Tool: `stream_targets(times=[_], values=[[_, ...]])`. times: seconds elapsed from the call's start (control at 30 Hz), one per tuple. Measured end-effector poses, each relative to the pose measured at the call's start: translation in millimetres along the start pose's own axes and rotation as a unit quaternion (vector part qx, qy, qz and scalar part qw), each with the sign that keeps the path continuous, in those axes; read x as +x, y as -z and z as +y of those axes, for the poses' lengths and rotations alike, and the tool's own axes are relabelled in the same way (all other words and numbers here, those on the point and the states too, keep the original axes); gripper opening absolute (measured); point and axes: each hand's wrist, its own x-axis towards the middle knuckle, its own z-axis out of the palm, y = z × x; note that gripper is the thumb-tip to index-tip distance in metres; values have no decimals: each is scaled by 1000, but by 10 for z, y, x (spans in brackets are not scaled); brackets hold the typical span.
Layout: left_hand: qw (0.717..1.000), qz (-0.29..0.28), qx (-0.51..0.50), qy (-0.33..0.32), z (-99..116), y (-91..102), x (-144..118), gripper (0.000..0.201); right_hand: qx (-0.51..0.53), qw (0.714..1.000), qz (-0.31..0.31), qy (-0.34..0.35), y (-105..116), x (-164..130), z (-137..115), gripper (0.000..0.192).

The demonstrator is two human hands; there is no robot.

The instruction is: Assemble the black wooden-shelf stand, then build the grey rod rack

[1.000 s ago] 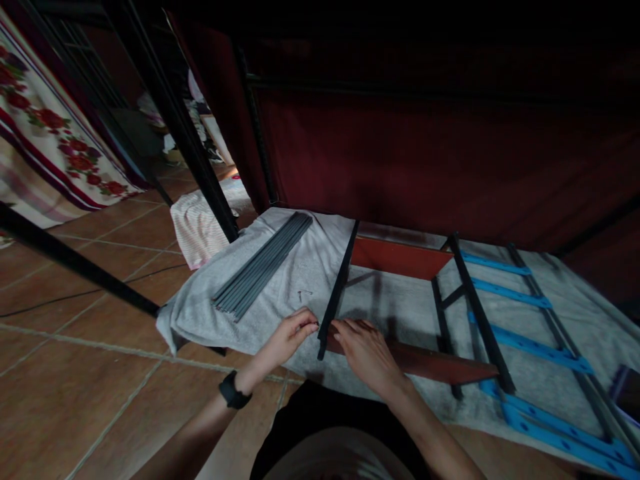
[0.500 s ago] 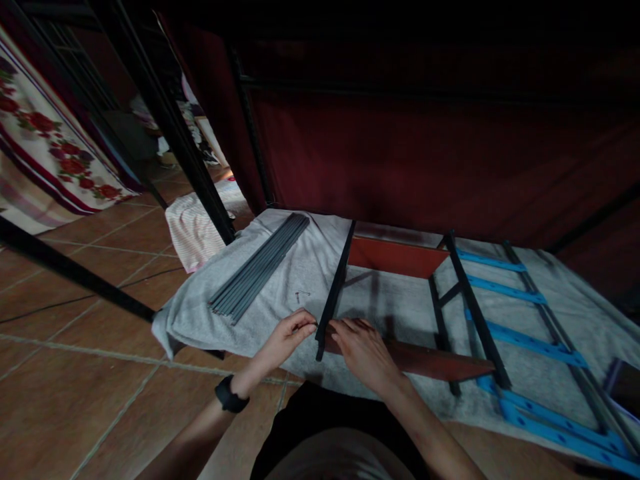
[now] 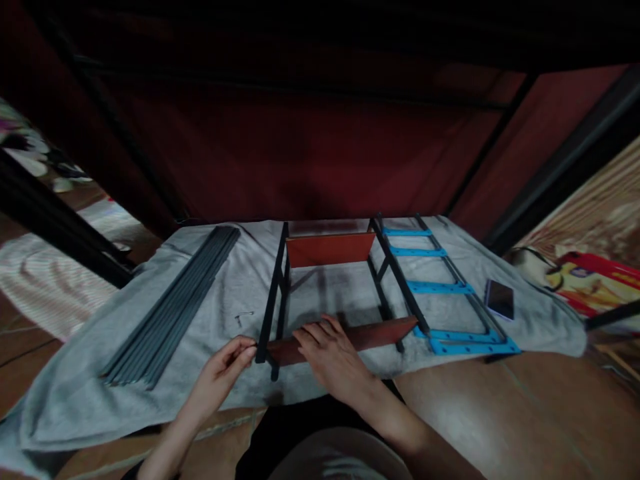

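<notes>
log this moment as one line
left hand: at near end of black bar | right hand: on near brown board | on cloth: grey rods, phone

Phone (image 3: 500,299) on grey blanket (image 3: 543,327), red curtain (image 3: 310,153) behind; floor (image 3: 475,393)

Anything between left fingers (image 3: 242,346) too small to tell; right hand (image 3: 331,355) hides part of red-brown board (image 3: 383,335); red-yellow package (image 3: 590,285) cut off at right edge.

In dim light, a dark red backdrop (image 3: 320,153) spans twelve o'clock; a black post (image 3: 60,227) slants near nine, another near two, and brown tiled floor (image 3: 465,400) shines softly around five.
</notes>
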Motion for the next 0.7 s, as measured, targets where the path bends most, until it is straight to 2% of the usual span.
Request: stream_targets(times=[0.17,0.3,0.5,0.7], values=[[1000,-11,4,9,18,-24,15,46,-11,999,11,-37,71,-189,166,29],[1000,0,4,2,38,-46,-1,39,-20,998,0,-51,35,-243,268,29],[999,-9,-32,-4,25,-50,-19,30,-46,998,-17,-36,-9,-234,303,31],[996,-37,-80,26,25,-88,-32,40,-47,998,-24,-26,-16,-240,322,32]])
